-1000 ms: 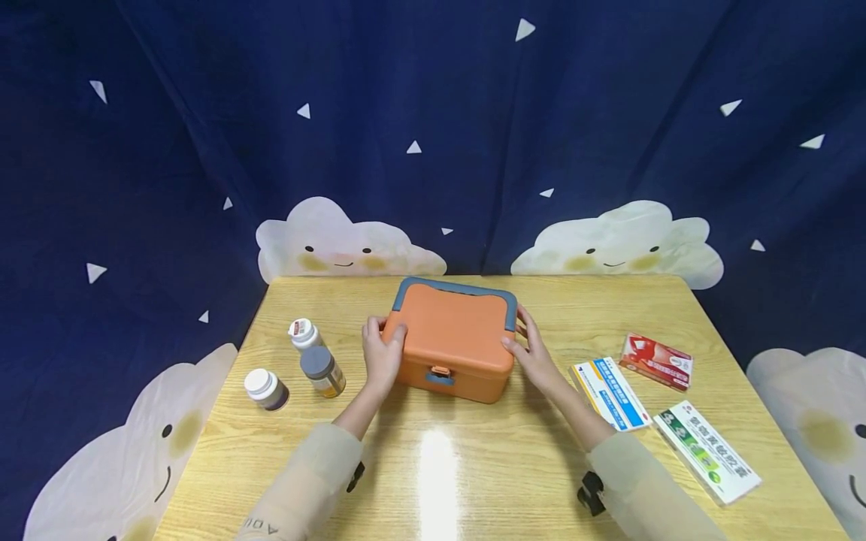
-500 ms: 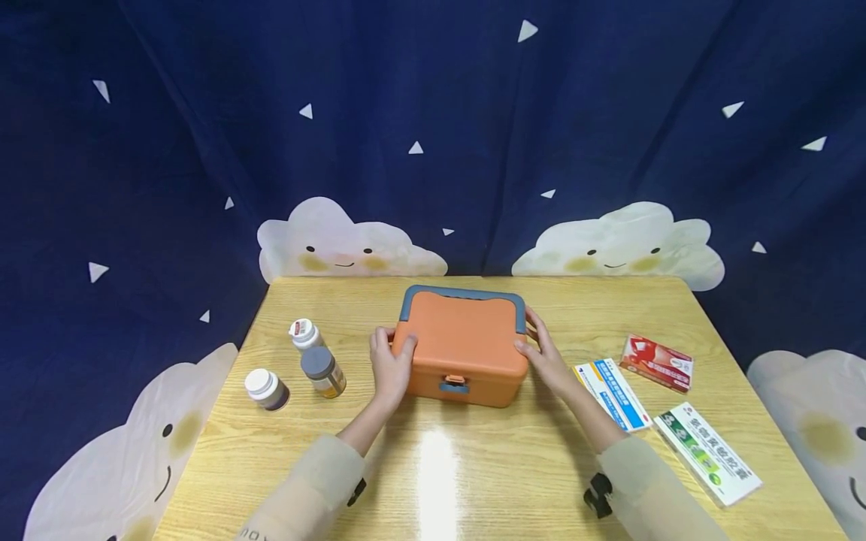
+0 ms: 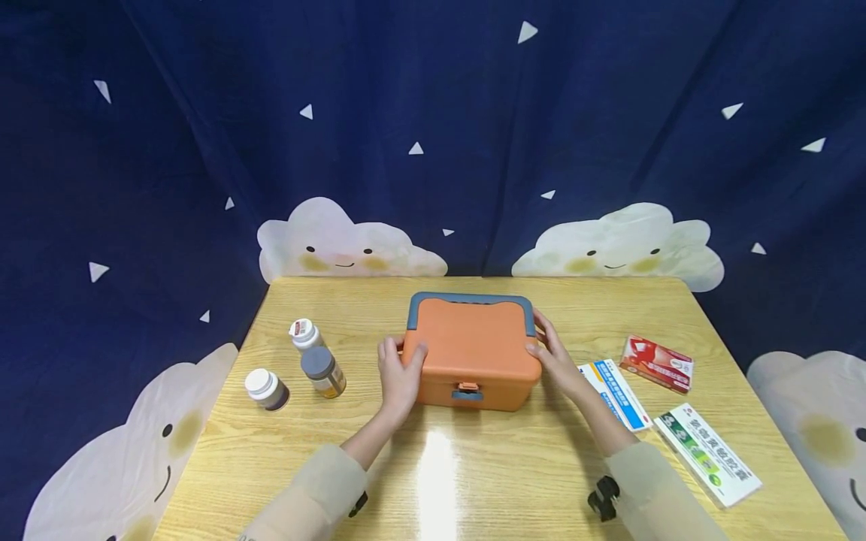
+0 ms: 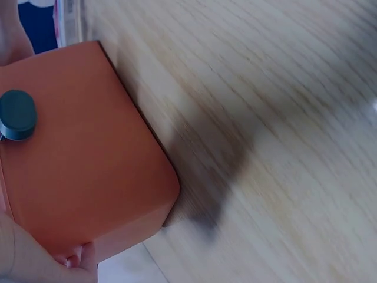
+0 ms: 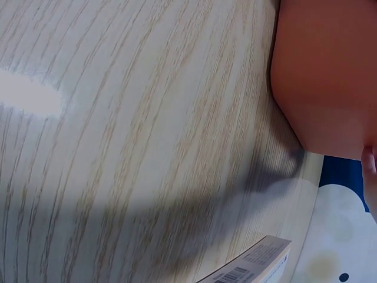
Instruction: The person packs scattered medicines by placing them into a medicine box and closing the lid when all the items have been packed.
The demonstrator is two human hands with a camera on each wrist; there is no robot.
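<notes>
An orange lidded box [image 3: 473, 338] stands closed on the table, with a blue-grey carry handle [image 3: 467, 298] folded along its far edge and a latch [image 3: 467, 391] on its front. My left hand [image 3: 399, 379] grips its left side, thumb on the lid's edge and fingers down the side wall. On the opposite side, my right hand [image 3: 556, 362] holds it likewise, thumb at the lid's right edge. In the left wrist view the box's front wall [image 4: 88, 153] and latch fill the left part. The right wrist view shows a lower corner of the box [image 5: 330, 76] and a fingertip against it.
Left of the box stand a white bottle [image 3: 306, 334], a grey-capped bottle [image 3: 322, 371] and a white-capped jar [image 3: 267, 388]. To the right lie a blue-and-white carton [image 3: 617, 394], a red carton [image 3: 658, 364] and a green-and-white carton [image 3: 707, 454]. A dark curtain hangs behind the table [image 3: 514, 488].
Both hands have shifted the orange box to the right and slightly nearer, turning it so its front faces me more squarely. The bottles and cartons have stayed put.
</notes>
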